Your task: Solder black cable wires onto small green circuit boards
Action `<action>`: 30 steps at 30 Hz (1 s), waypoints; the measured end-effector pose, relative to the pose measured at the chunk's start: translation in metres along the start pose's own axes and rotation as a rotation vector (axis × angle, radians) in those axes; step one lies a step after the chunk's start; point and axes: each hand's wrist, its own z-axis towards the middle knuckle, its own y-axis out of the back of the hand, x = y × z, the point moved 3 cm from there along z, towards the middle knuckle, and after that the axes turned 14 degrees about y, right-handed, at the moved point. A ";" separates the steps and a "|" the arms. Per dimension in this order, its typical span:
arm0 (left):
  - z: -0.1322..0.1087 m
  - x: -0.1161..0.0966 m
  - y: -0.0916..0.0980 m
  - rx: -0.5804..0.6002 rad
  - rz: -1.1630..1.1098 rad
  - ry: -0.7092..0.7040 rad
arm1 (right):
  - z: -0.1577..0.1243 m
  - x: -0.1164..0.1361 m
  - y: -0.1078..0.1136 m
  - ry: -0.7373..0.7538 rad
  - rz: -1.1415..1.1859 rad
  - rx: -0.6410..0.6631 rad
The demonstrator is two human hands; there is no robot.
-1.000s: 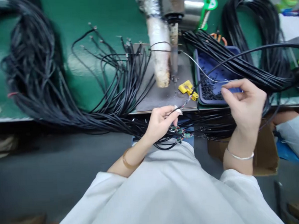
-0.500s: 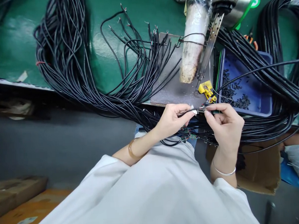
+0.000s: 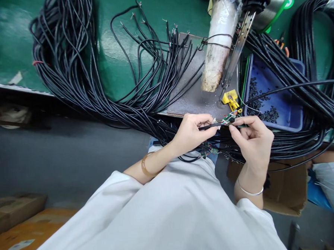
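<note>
My left hand [image 3: 191, 133] pinches a black cable [image 3: 210, 127], with something whitish at its fingertips. The cable's end meets a small green circuit board [image 3: 228, 118] with thin coloured wires. My right hand [image 3: 251, 137] has thumb and forefinger closed on the board's right side, at a small black part. Just above the board stands a yellow clip [image 3: 231, 100], close to the wires. Over the grey-brown plate [image 3: 193, 97], a metal soldering tool [image 3: 237, 54] slants down beside a wrapped white tube [image 3: 217, 51].
Bundled black cables [image 3: 68, 52] cover the green table's left part; more cables [image 3: 291, 144] run along its front right edge. A blue tray [image 3: 291, 114] holds many small black pieces. Below lies an open cardboard box [image 3: 285, 189], with a person's knee [image 3: 329, 157] to its right.
The circuit board has turned, so its green face and coloured wires show more clearly between my fingers. Both hands stay almost in place. The view has shifted slightly.
</note>
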 end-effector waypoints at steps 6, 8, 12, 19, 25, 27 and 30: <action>0.000 -0.001 0.000 0.018 -0.012 -0.002 | -0.004 -0.001 -0.003 -0.008 -0.002 0.001; 0.000 0.000 -0.001 0.023 -0.026 -0.005 | -0.004 0.000 -0.005 -0.008 0.006 0.007; 0.000 0.001 -0.001 0.036 -0.058 -0.010 | -0.004 0.000 -0.008 -0.011 0.015 0.017; -0.001 0.000 0.000 0.107 -0.030 -0.023 | -0.007 0.006 -0.010 0.065 -0.030 -0.022; -0.001 -0.002 0.001 0.114 -0.063 0.047 | -0.008 0.011 -0.009 0.098 0.009 -0.142; -0.001 -0.002 0.002 0.118 -0.082 0.060 | -0.009 0.012 -0.011 0.115 0.059 -0.187; -0.001 -0.002 0.001 0.134 -0.116 0.076 | -0.010 0.014 -0.016 0.150 0.096 -0.222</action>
